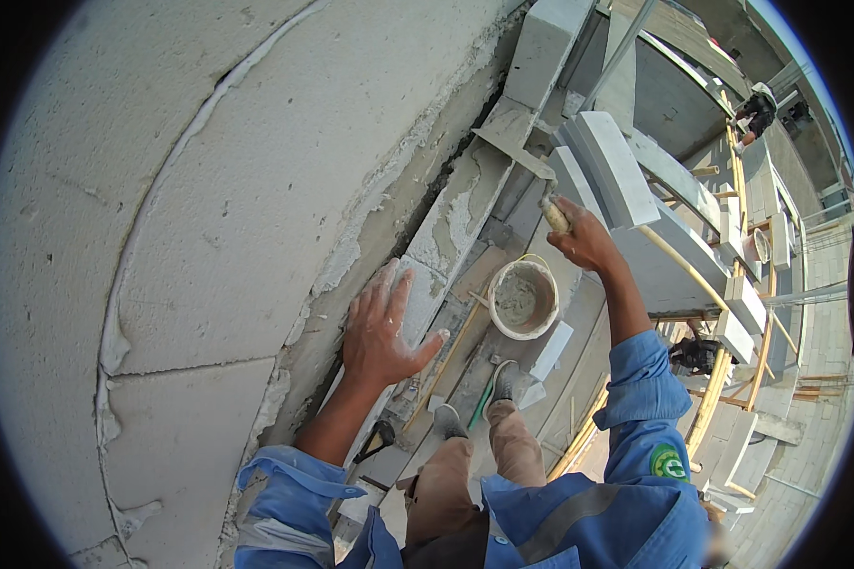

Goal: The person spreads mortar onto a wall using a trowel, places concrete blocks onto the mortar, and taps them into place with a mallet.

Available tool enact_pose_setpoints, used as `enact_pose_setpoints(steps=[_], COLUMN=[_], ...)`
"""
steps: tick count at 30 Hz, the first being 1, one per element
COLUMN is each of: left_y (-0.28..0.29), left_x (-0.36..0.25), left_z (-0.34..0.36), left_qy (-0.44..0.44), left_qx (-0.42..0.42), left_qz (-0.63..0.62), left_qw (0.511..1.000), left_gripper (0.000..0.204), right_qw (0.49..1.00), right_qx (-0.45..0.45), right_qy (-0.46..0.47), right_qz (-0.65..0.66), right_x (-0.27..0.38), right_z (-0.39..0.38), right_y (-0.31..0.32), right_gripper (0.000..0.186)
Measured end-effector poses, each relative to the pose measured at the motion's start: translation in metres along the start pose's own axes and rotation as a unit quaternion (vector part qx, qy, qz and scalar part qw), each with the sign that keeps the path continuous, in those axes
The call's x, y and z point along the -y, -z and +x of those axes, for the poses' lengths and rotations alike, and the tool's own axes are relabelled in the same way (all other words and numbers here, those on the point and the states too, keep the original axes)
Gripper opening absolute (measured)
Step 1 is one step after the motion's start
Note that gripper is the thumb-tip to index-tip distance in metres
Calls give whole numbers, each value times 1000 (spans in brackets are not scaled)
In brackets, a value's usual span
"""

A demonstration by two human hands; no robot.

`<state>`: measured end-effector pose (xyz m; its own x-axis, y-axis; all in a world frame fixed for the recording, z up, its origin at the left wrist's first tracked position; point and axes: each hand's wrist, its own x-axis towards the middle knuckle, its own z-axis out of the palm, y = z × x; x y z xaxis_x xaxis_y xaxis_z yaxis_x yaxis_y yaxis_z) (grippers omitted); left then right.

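Block-laying step judged in hand: left hand (381,332) spread flat on grey block (422,284); trowel handle (554,216) gripped by right hand (586,239); mortar bucket (523,300) likely needed next.

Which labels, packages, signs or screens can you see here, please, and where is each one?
Badge: round green and white patch on the right upper sleeve of the blue jacket.
No packages, signs or screens in view.

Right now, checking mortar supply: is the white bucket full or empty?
Partly filled: grey mortar shows inside the upright white bucket, its surface below the rim.
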<state>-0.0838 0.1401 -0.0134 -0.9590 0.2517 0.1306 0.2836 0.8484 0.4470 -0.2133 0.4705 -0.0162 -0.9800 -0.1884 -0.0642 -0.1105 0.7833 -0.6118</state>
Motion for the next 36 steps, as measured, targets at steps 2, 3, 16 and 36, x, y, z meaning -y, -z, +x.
enact_pose_setpoints(steps=[2,3,16,36], left_y=[0,0,-7,28], left_x=[1,2,8,18], left_z=[-2,-2,-4,-122], left_qy=[0,2,-14,-22], left_qx=[6,6,-52,-109], left_qz=[2,2,-85,-104], left_qw=[1000,1000,995,988], left_gripper=[88,88,105,75], right_qw=[998,998,990,994], right_qx=[15,17,89,59], right_qy=[26,27,106,85], right_qz=[-61,-61,-28,43], right_x=[3,4,36,-11], right_z=[-11,-16,-95,-310], right_y=[-2,-6,-50,-173], right_gripper=[65,65,58,54])
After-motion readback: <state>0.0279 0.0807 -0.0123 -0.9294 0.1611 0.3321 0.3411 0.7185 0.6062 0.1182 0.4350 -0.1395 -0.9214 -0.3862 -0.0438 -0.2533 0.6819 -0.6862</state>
